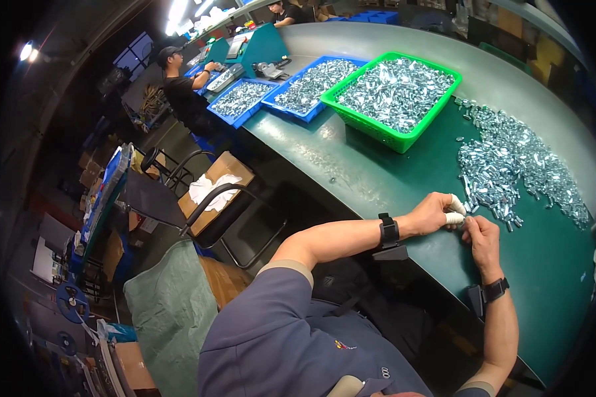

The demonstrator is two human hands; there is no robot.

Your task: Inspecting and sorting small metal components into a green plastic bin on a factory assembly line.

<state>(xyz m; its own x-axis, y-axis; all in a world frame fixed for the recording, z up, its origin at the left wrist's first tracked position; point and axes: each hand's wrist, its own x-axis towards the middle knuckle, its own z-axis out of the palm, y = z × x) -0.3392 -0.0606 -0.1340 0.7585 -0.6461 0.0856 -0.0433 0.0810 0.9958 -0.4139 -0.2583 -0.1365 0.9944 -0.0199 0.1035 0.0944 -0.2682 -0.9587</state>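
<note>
My left hand (434, 213) reaches over the green tabletop (397, 175) with white finger covers (454, 218) on the thumb and a finger, its fingertips drawn together. Close against them, my right hand (485, 239) is closed in a pinch. Whatever lies between the fingertips is too small and hidden to make out. Just beyond both hands spreads a heap of small shiny metal pieces (493, 162), short and tube-like, with its near edge almost at my fingers. Each wrist wears a black strap with a small box.
A green plastic basket (404, 141) full of similar pieces stands beyond my left hand. Two blue trays (306, 114) of pieces sit farther left. A raised metal rim (510, 86) borders the table. A chair (212, 198) with cardboard and white cloth is at left; co-workers (182, 89) are farther back.
</note>
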